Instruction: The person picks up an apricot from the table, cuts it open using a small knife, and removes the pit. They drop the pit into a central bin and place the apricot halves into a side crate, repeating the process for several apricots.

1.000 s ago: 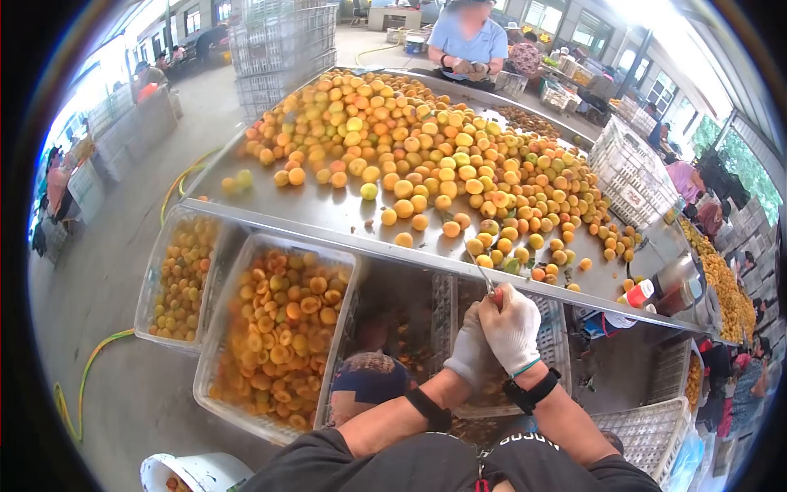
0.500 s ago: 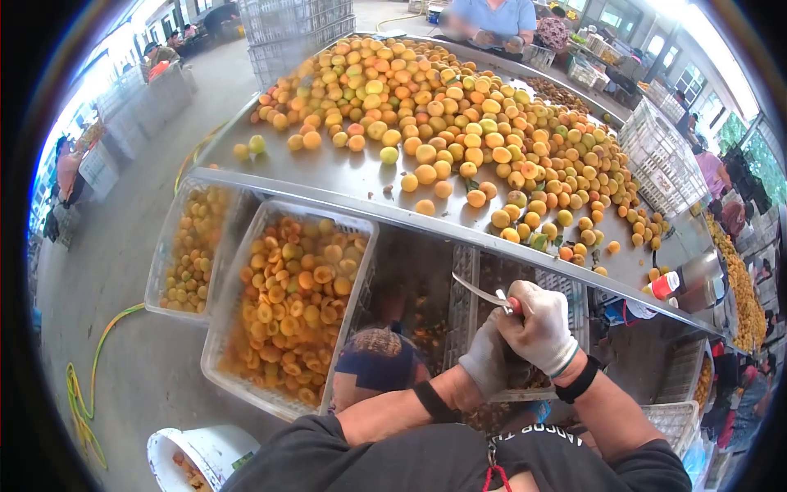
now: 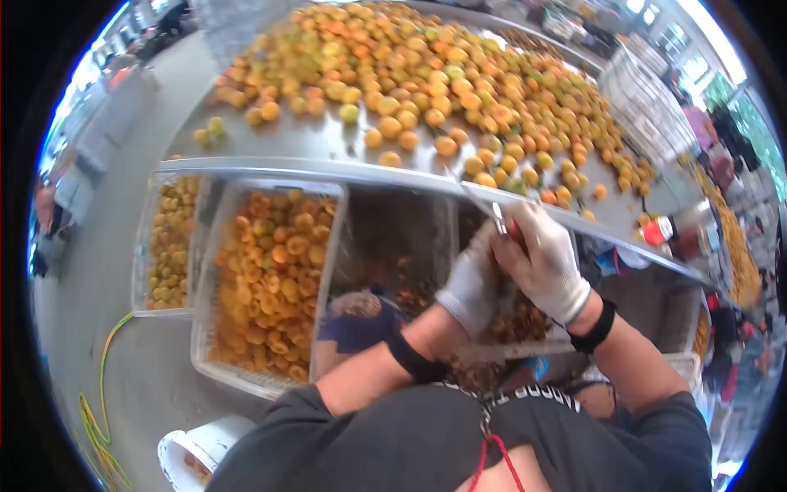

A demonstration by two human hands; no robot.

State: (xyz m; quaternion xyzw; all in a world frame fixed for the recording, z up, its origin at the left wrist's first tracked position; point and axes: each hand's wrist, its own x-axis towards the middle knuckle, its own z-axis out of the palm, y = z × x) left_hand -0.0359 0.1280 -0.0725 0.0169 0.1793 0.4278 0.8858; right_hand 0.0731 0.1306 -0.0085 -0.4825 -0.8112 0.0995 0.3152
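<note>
My right hand (image 3: 543,261), in a whitish glove, is wrapped round the red handle of a curved knife (image 3: 485,207), whose blade points up and left over the table edge. Close against it on the left is my left hand (image 3: 473,287), also gloved, with its fingers curled; whatever it holds is hidden. Both hands are just in front of the metal table (image 3: 328,170), on which a large heap of orange and yellow fruits (image 3: 426,74) lies. Below the hands, dark scraps (image 3: 522,321) show in a crate.
A crate of halved fruits (image 3: 275,279) and a smaller crate of fruits (image 3: 174,242) stand at left. A white bucket (image 3: 201,451) is at lower left, near a yellow-green hose (image 3: 102,385). White crates (image 3: 648,107) and a red-and-white container (image 3: 656,231) are at right.
The view has tilted down and shifted, so the table and crates sit higher and further left. My hands remain together with the knife, now nearer the table edge.
</note>
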